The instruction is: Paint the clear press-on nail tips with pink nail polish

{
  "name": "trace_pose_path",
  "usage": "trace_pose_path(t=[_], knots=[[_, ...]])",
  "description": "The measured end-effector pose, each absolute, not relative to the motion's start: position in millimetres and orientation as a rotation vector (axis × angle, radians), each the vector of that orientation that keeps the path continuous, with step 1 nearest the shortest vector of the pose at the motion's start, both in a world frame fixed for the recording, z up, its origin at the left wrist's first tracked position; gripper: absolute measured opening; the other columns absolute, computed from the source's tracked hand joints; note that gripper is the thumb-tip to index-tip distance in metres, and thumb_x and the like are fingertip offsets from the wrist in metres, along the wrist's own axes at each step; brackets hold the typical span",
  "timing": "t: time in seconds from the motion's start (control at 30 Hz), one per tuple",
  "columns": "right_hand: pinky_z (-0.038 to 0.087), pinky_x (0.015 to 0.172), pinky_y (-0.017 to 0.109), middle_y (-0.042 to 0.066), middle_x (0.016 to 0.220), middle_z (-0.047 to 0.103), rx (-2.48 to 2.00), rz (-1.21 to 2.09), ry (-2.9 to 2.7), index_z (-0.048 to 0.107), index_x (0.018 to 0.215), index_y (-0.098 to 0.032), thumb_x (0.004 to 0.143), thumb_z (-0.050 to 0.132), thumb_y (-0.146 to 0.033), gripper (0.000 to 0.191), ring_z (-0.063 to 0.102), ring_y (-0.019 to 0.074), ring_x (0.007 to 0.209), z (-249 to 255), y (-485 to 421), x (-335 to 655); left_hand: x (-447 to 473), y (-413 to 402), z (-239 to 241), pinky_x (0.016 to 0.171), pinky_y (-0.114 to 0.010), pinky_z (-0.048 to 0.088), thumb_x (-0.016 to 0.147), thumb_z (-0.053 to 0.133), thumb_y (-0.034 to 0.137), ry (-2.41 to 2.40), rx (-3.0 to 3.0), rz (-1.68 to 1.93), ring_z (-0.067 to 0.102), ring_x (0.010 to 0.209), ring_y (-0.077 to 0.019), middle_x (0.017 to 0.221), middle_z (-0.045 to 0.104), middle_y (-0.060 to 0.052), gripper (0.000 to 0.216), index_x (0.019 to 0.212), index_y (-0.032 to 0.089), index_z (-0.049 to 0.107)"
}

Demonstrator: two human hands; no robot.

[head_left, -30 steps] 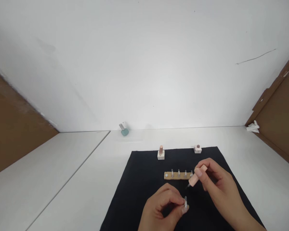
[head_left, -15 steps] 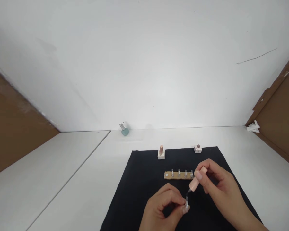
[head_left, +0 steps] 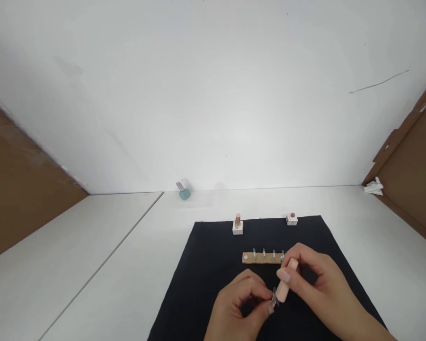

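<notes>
My left hand point(head_left: 239, 305) pinches a small clear false nail tip point(head_left: 274, 293) between thumb and fingertips, low over the black cloth point(head_left: 195, 279). In my right hand point(head_left: 315, 289) is a nail polish brush point(head_left: 287, 282), gripped by its pink cap and tilted down to the left. The brush end is at the nail tip; the bristles are hard to make out there. Just beyond the hands lies a cardboard strip point(head_left: 258, 258) with several clear nail tips standing on it, its right end partly covered by my right hand.
A capped nail polish bottle point(head_left: 237, 227) stands near the cloth's back edge. Right of it is a bottle without its tall cap point(head_left: 291, 220). A teal bottle point(head_left: 183, 193) leans by the white wall. White crumpled tissue point(head_left: 374, 187) lies against the brown side panel point(head_left: 412, 175).
My right hand has moved down and left, bringing the brush from just above the nail tip to its side, with the cap held more upright. My left hand has hardly moved.
</notes>
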State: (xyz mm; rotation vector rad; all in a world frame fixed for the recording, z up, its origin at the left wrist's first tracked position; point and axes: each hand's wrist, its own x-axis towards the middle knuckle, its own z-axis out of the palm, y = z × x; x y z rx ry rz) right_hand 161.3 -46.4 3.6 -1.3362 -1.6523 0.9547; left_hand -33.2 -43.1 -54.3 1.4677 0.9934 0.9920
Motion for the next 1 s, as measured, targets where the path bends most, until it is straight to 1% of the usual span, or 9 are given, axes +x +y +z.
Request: trace_pose_path(t=[0.1,0.2,0.3,0.43,0.53,0.67,0.77,0.9,1.0], knots=[[0.045,0.057,0.024,-0.003,0.067,0.068,-1.335,0.957,-1.674,0.059,0.075,-0.024,0.097,0.065,-0.041,0.028,0.057,0.0141,0.061,2,-47,159,-33,-42,-55,0.066,-0.024,0.051,0.08,0.076,0.013,1.006,1.479,0.972,0.065,0.071,-0.0171,0.078,0.069,-0.002,0.013,0.071,0.022,0.078],[0.048,0.06,0.026,-0.002,0.068,0.07,-1.382,0.874,-1.6,0.061,0.08,-0.025,0.098,0.062,-0.044,0.027,0.06,0.0158,0.063,0,-46,159,-32,-42,-54,0.066,-0.024,0.052,0.079,0.078,0.013,1.012,1.485,0.981,0.066,0.071,-0.0167,0.079,0.07,-0.002,0.011,0.072,0.022,0.078],[0.05,0.064,0.027,-0.001,0.07,0.074,-1.407,0.821,-1.539,0.062,0.081,-0.026,0.1,0.058,-0.047,0.029,0.064,0.0176,0.067,2,-45,161,-32,-43,-52,0.066,-0.023,0.052,0.077,0.077,0.011,1.006,1.503,0.985,0.067,0.07,-0.0166,0.078,0.07,-0.002,0.013,0.071,0.022,0.078],[0.047,0.058,0.025,-0.003,0.065,0.07,-1.371,0.912,-1.624,0.06,0.077,-0.025,0.098,0.062,-0.046,0.031,0.061,0.0157,0.062,6,-46,163,-32,-44,-52,0.065,-0.023,0.052,0.076,0.076,0.009,1.01,1.525,1.005,0.067,0.07,-0.0165,0.078,0.071,-0.002,0.015,0.071,0.023,0.079],[0.045,0.057,0.024,-0.003,0.065,0.072,-1.365,0.976,-1.674,0.06,0.076,-0.024,0.097,0.064,-0.044,0.029,0.059,0.0149,0.061,5,-46,162,-30,-44,-52,0.066,-0.023,0.051,0.077,0.074,0.009,1.02,1.552,1.008,0.068,0.07,-0.0163,0.077,0.071,-0.002,0.017,0.07,0.023,0.079],[0.051,0.064,0.026,-0.002,0.069,0.075,-1.435,0.832,-1.543,0.062,0.08,-0.025,0.099,0.061,-0.047,0.028,0.065,0.0172,0.066,2,-43,163,-28,-45,-50,0.066,-0.023,0.052,0.077,0.075,0.011,1.017,1.562,0.981,0.069,0.07,-0.0169,0.078,0.072,-0.002,0.014,0.071,0.023,0.079],[0.052,0.061,0.026,-0.002,0.07,0.075,-1.492,0.659,-1.449,0.064,0.081,-0.026,0.096,0.063,-0.053,0.031,0.067,0.0184,0.065,2,-40,166,-30,-45,-45,0.066,-0.024,0.053,0.077,0.075,0.012,1.022,1.534,0.998,0.068,0.07,-0.0172,0.078,0.072,-0.003,0.013,0.07,0.022,0.079],[0.052,0.057,0.025,-0.001,0.069,0.074,-1.506,0.527,-1.401,0.066,0.082,-0.027,0.095,0.064,-0.055,0.031,0.066,0.0185,0.061,2,-39,170,-44,-43,-41,0.068,-0.024,0.054,0.078,0.08,0.022,1.093,1.392,1.031,0.067,0.073,-0.0178,0.078,0.072,-0.001,0.008,0.071,0.022,0.076],[0.048,0.052,0.026,-0.002,0.068,0.073,-1.52,0.457,-1.387,0.068,0.082,-0.027,0.095,0.064,-0.055,0.031,0.058,0.0162,0.051,2,-40,171,-54,-35,-43,0.071,-0.026,0.054,0.076,0.083,0.034,1.262,1.208,1.076,0.067,0.077,-0.0196,0.077,0.073,-0.001,0.015,0.073,0.021,0.076]])
